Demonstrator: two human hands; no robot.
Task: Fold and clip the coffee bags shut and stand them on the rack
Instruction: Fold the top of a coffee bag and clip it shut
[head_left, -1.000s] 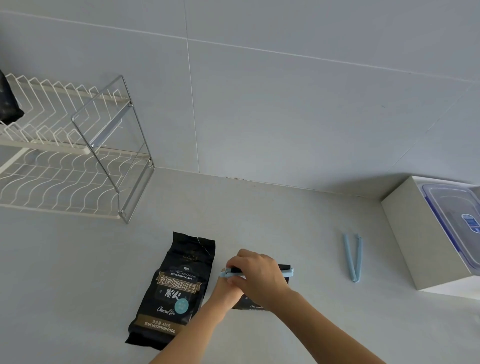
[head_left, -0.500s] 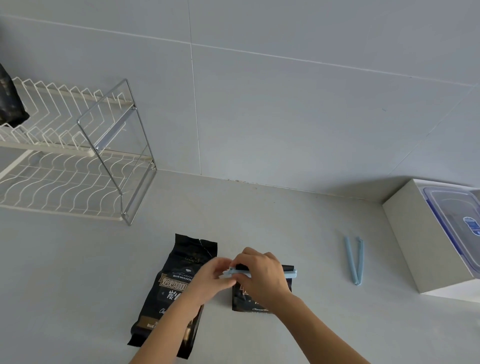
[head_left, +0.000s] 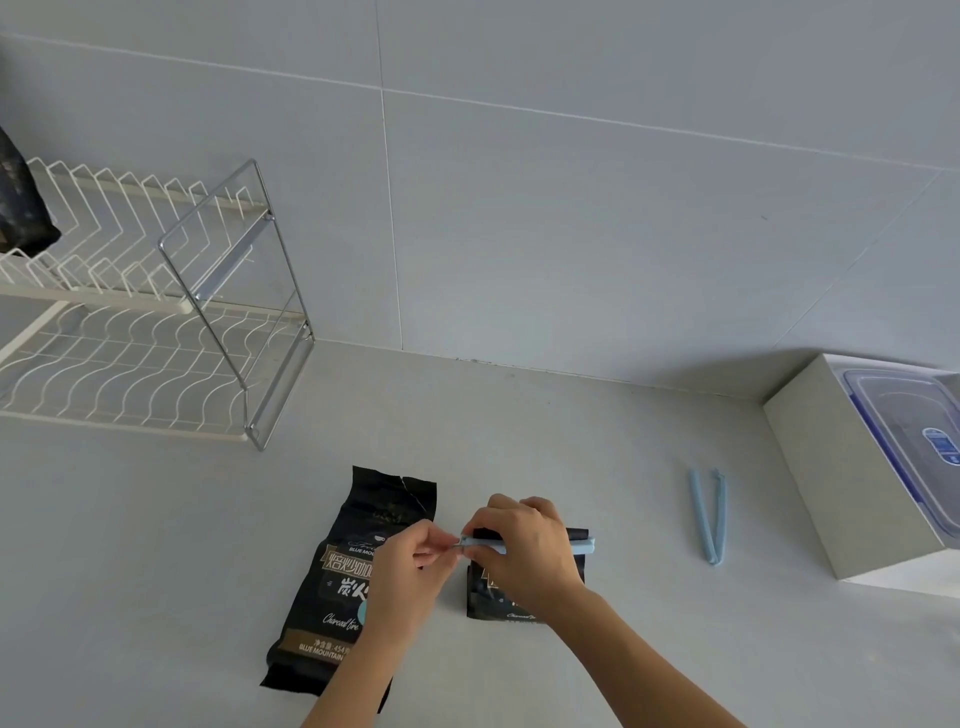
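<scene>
A black coffee bag (head_left: 488, 597) lies on the counter with its top folded over, and a light blue clip (head_left: 582, 545) runs across the fold. My right hand (head_left: 524, 551) curls over the clip and the fold. My left hand (head_left: 410, 571) pinches the clip's left end. A second black coffee bag (head_left: 337, 587) lies flat and unfolded just to the left, partly under my left forearm. Another blue clip (head_left: 707, 514) lies open on the counter to the right. A white wire rack (head_left: 130, 332) stands at the back left, with a dark bag (head_left: 21, 202) on its upper tier.
A white box (head_left: 831, 478) holding a clear plastic container with a blue rim (head_left: 909, 431) sits at the right edge. A tiled wall runs behind the counter. Bare counter lies between the rack and the bags.
My left hand has come out from under my right hand and now pinches the clip's left end. The view has shifted slightly; the bags have not moved.
</scene>
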